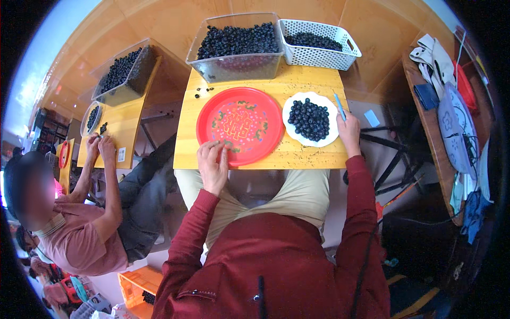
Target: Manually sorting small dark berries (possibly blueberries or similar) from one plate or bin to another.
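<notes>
Left of centre, the rim of a red tray [241, 126] is touched by the left hand [213, 167], fingers bent; whether anything is pinched cannot be told. Right of centre, a blue tool [339, 106] is gripped by the right hand [349, 134] beside dark berries [309, 119] on a white plate [322, 142]. Top centre, more are held in a clear bin [234, 70].

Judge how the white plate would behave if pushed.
The white plate would probably slide rather than tip, being broad and low. Its loose, round berries would likely roll against each other, and some might spill over the shallow rim.
</notes>
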Motion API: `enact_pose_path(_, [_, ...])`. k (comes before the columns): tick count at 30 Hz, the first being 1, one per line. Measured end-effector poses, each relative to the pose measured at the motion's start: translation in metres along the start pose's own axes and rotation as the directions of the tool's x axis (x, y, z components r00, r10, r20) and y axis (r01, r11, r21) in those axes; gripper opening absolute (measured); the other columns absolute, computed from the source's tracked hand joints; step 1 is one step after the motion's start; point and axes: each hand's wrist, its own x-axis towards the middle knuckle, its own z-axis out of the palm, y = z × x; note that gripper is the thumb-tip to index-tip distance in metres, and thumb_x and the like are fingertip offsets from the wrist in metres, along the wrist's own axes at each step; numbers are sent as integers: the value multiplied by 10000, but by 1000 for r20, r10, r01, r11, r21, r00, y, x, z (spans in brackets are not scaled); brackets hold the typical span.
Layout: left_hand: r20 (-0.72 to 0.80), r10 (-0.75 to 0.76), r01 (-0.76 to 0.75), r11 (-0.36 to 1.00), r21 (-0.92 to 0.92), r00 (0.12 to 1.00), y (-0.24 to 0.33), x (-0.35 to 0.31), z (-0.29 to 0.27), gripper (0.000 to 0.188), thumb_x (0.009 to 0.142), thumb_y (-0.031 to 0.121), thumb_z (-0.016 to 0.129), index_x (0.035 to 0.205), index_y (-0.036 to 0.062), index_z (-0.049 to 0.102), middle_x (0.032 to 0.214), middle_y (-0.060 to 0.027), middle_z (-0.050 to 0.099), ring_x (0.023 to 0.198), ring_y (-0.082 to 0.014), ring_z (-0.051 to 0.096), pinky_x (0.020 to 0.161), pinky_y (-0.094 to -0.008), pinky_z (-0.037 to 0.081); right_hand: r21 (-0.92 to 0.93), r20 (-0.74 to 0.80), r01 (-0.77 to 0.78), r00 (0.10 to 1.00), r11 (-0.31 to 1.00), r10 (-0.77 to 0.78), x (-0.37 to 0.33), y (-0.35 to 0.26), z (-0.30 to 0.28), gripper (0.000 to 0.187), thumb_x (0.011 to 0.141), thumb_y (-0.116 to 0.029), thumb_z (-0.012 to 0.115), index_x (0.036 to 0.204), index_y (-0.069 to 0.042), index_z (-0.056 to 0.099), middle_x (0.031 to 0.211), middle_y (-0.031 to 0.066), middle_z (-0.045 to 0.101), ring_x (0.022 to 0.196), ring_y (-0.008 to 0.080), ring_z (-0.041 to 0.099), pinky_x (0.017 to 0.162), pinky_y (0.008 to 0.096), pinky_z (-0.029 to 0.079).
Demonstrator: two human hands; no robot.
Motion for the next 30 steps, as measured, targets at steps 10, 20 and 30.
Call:
enact_pose_path(10, [13,-2,2,1000,9,1000,-2,-1,4,164,896,83,667,1046,18,663,1077,-139,625,1079,-331,561,947,-429,454,46,28,-42,999,998,41,-1,-6,0,264,887,-186,560,1055,-32,694,894,241,670,829,426,655,725,475,515])
enact_pose_path(20, [72,6,-11,998,69,997,-7,2,6,165,912,90,646,1060,19,665,1094,-142,634,1094,-326,560,965,-429,445,100,20,-34,999,994,32,-1,-2,-2,258,913,-174,561,1067,-10,687,922,259,671,865,437,654,748,469,520])
enact_pose_path(30, [96,13,-22,995,93,995,-9,6,5,145,923,63,614,1050,6,656,1067,-152,654,1047,-328,591,933,-411,468,167,103,-69,993,984,53,4,-7,-8,239,925,-148,537,1061,-10,677,903,259,661,863,448,643,738,490,513])
